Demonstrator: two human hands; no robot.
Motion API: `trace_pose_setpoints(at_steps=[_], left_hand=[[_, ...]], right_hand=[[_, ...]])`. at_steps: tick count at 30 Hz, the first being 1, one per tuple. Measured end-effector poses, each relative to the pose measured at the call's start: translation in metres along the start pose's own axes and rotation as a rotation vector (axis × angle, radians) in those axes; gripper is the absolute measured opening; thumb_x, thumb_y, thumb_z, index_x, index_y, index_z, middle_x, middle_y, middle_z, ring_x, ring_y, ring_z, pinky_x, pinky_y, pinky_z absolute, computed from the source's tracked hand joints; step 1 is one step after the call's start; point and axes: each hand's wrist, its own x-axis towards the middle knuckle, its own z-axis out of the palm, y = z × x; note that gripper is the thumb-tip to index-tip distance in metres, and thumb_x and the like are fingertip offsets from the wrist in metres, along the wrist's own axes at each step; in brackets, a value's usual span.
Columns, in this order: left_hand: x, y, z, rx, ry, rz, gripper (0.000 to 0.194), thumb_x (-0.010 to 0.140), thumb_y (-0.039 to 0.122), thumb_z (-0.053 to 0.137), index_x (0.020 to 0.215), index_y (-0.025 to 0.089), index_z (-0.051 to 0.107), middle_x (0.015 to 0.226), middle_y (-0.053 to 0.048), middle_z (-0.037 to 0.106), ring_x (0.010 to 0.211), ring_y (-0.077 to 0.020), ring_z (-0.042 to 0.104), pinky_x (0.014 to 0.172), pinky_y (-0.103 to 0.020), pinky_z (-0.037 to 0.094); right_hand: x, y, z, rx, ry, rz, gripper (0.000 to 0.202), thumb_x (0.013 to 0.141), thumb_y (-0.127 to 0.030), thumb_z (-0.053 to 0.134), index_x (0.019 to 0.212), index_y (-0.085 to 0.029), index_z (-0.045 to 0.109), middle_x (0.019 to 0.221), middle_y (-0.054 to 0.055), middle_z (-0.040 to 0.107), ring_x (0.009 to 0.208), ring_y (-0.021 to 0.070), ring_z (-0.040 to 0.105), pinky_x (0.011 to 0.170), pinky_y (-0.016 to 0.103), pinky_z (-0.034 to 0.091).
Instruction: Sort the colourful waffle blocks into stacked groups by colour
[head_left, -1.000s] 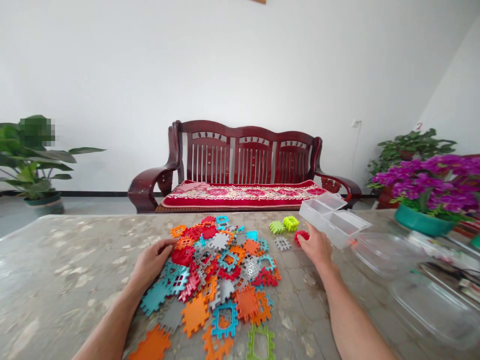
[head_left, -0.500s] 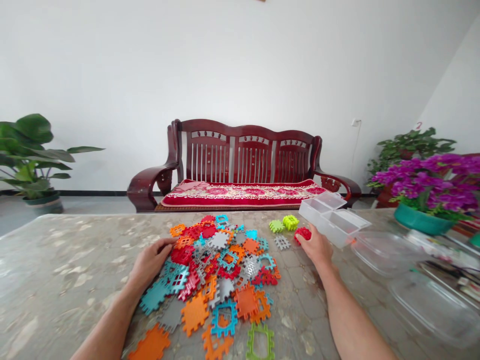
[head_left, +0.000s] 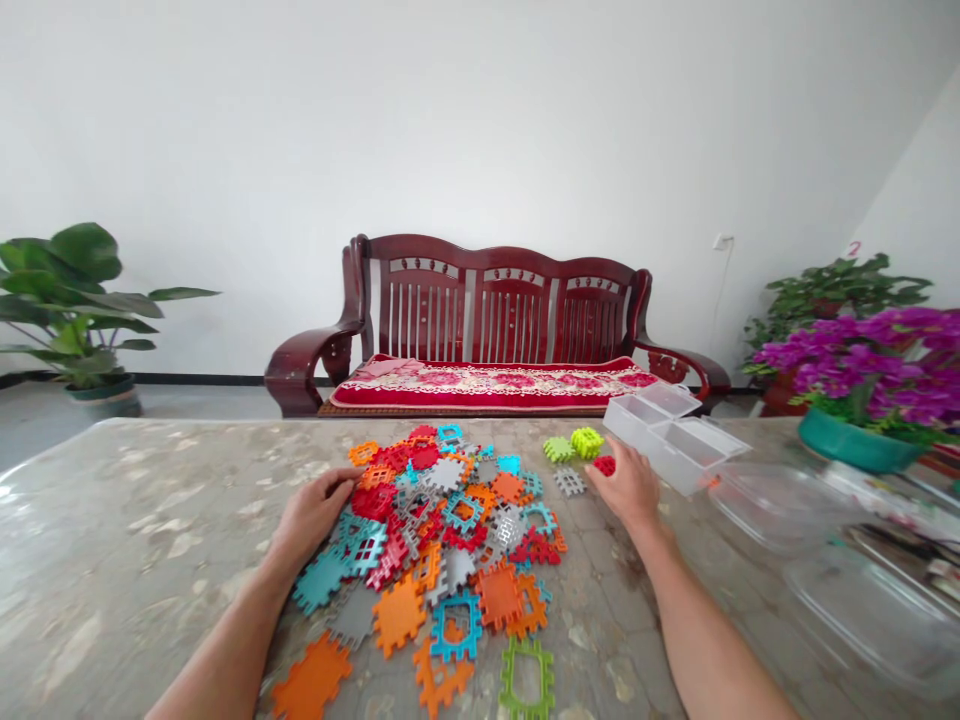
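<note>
A loose heap of notched plastic puzzle tiles in orange, red, blue, grey and green covers the middle of the table. At the heap's left edge rests my left hand, fingers loosely bent, thumb apart, beside red and orange tiles; it holds nothing I can see. To the right of the heap, my right hand has its thumb and fingers around a red tile piece, partly hidden by the hand. Close by lie a light-green tile, a yellow-green stack of tiles and a grey window tile.
A clear plastic compartment box stands beyond my right hand. Transparent lids or trays lie to its right, with a teal pot of purple flowers behind. Across the patterned table stands a wooden bench.
The view has shifted slightly. My right hand has turned over the red piece, covering more of it. My left hand stays at the heap's edge.
</note>
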Motion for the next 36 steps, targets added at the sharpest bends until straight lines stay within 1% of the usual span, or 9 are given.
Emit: trace_pose_setpoints(at_steps=[2, 4, 6, 8, 14, 19, 24, 30, 36], left_hand=[[0.0, 0.001, 0.0, -0.007, -0.002, -0.003, 0.042, 0.075, 0.048, 0.05, 0.098, 0.023, 0.074, 0.103, -0.004, 0.077, 0.098, -0.0246, 0.069, 0.098, -0.036, 0.049], [-0.001, 0.003, 0.0, -0.01, -0.008, -0.006, 0.043, 0.075, 0.048, 0.05, 0.099, 0.022, 0.074, 0.104, -0.005, 0.077, 0.098, -0.0247, 0.068, 0.098, -0.037, 0.049], [-0.001, 0.005, -0.001, -0.009, -0.009, -0.012, 0.043, 0.075, 0.048, 0.05, 0.099, 0.022, 0.074, 0.106, -0.005, 0.077, 0.098, -0.0249, 0.068, 0.098, -0.037, 0.049], [-0.001, 0.006, -0.001, -0.01, -0.004, -0.019, 0.042, 0.074, 0.047, 0.05, 0.098, 0.022, 0.074, 0.106, -0.005, 0.077, 0.098, -0.0247, 0.068, 0.098, -0.037, 0.049], [-0.002, 0.007, -0.001, 0.002, -0.003, -0.005, 0.041, 0.075, 0.047, 0.049, 0.097, 0.023, 0.074, 0.102, -0.004, 0.077, 0.097, -0.0247, 0.068, 0.095, -0.035, 0.05], [-0.002, 0.006, -0.001, 0.011, -0.003, 0.0, 0.041, 0.076, 0.046, 0.048, 0.098, 0.023, 0.074, 0.101, -0.004, 0.077, 0.096, -0.0245, 0.069, 0.094, -0.035, 0.05], [-0.002, 0.002, 0.0, 0.01, -0.005, -0.008, 0.041, 0.077, 0.047, 0.049, 0.1, 0.024, 0.073, 0.104, -0.004, 0.077, 0.098, -0.024, 0.068, 0.096, -0.035, 0.049], [-0.001, -0.002, 0.001, 0.013, -0.013, 0.012, 0.042, 0.078, 0.047, 0.049, 0.1, 0.023, 0.074, 0.105, -0.004, 0.077, 0.097, -0.0241, 0.069, 0.096, -0.035, 0.049], [0.0, -0.001, 0.001, 0.007, -0.005, 0.011, 0.042, 0.077, 0.048, 0.049, 0.099, 0.023, 0.074, 0.105, -0.005, 0.077, 0.099, -0.0248, 0.068, 0.097, -0.036, 0.049]], right_hand=[[0.0, -0.015, -0.002, 0.243, -0.148, -0.09, 0.041, 0.078, -0.035, 0.061, 0.116, -0.018, 0.065, 0.109, 0.01, 0.07, 0.097, 0.0232, 0.063, 0.088, 0.035, 0.048], [-0.004, -0.032, -0.004, 0.455, -0.451, -0.178, 0.03, 0.075, -0.034, 0.064, 0.1, -0.017, 0.07, 0.089, 0.005, 0.072, 0.08, 0.0189, 0.063, 0.075, 0.029, 0.049], [-0.01, -0.046, -0.005, 0.53, -0.729, -0.254, 0.027, 0.07, -0.035, 0.071, 0.091, -0.017, 0.072, 0.077, 0.002, 0.07, 0.072, 0.0163, 0.061, 0.065, 0.025, 0.046], [-0.018, -0.057, -0.006, 0.479, -0.86, -0.331, 0.028, 0.064, -0.035, 0.078, 0.086, -0.019, 0.073, 0.075, -0.001, 0.069, 0.068, 0.0144, 0.059, 0.06, 0.022, 0.042], [-0.031, -0.074, -0.009, 0.203, -0.823, -0.512, 0.035, 0.055, -0.034, 0.085, 0.085, -0.023, 0.071, 0.084, -0.003, 0.068, 0.073, 0.0136, 0.057, 0.06, 0.021, 0.036], [-0.031, -0.074, -0.007, 0.299, -0.883, -0.456, 0.022, 0.06, -0.025, 0.079, 0.078, -0.02, 0.068, 0.076, -0.004, 0.066, 0.066, 0.0111, 0.054, 0.056, 0.02, 0.034], [-0.027, -0.065, -0.002, 0.534, -0.941, -0.321, 0.015, 0.063, -0.019, 0.07, 0.078, -0.018, 0.065, 0.069, -0.004, 0.065, 0.062, 0.0105, 0.056, 0.056, 0.019, 0.039], [-0.016, -0.049, -0.008, 0.536, -1.005, -0.298, 0.013, 0.064, -0.022, 0.069, 0.077, -0.017, 0.069, 0.067, -0.002, 0.068, 0.062, 0.0123, 0.059, 0.056, 0.02, 0.042], [-0.015, -0.052, -0.008, 0.44, -0.782, -0.317, 0.008, 0.071, -0.022, 0.064, 0.074, -0.017, 0.07, 0.073, 0.0, 0.071, 0.067, 0.014, 0.062, 0.06, 0.022, 0.043]])
